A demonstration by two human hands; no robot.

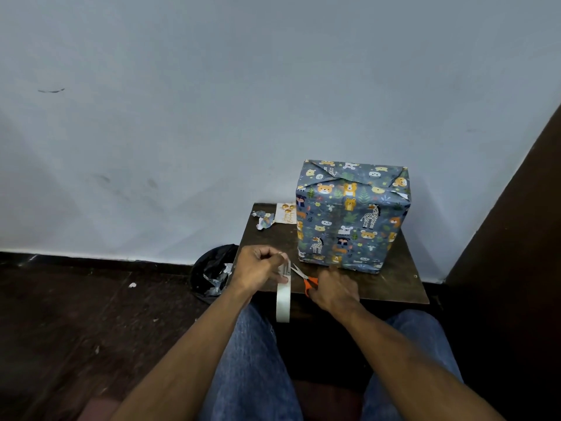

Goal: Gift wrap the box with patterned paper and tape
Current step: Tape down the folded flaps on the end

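One box: the box [352, 215] stands upright on the small dark table [400, 287], against the wall, animal-print paper all round it and the top flaps folded in. Parked clear of the hands, I'd say, to wait for its next strip.
Table edge: a card [287, 213] and a crumpled paper scrap [263, 219] sit at the far left corner, pushed out of the work zone by the look of it.
Bin: a black bin [212, 273] on the floor just left of the table, paper offcuts inside.
Tape roll: the tape roll [283, 300] hangs on edge below the left hand, a short strip drawn up from it, taut enough to cut.
Left hand: the left hand [261, 267], forearm reaching in from lower left, fingers curled, pinching the strip's free end.
Right hand: the right hand [332, 288], knuckles up, wrapped round the orange handles.
Scissors: the scissors [303, 278], blades parted, tips at the strip. A cut looks imminent.
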